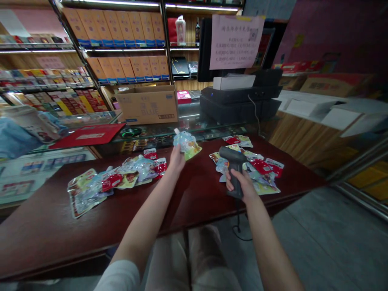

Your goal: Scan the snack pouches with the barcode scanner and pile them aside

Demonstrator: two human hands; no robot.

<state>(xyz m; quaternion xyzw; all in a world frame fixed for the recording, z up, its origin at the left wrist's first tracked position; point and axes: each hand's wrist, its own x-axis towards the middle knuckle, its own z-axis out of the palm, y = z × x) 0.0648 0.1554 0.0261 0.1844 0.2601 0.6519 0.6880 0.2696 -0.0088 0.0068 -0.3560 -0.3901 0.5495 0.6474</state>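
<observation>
My left hand (177, 158) is closed on a shiny blue and yellow-green spouted pouch (188, 142), held up over the dark red tabletop (194, 184). Wrapped round the grip of a black handheld barcode scanner (235, 171), my right hand (241, 184) is closed. The scanner's cord hangs below the table edge. Under and behind the scanner lies a pile of spouted pouches and red packets (263, 166). To the left of my left hand, another heap of similar pouches (129, 171) stretches across the table.
An open cardboard box (148, 106) and a red folder (91, 135) rest on the glass counter behind. A black register terminal (239, 101) with a paper notice (235, 42) stands back right. White boxes (312, 108) sit on a side counter. Shelves of orange boxes (118, 26) line the back.
</observation>
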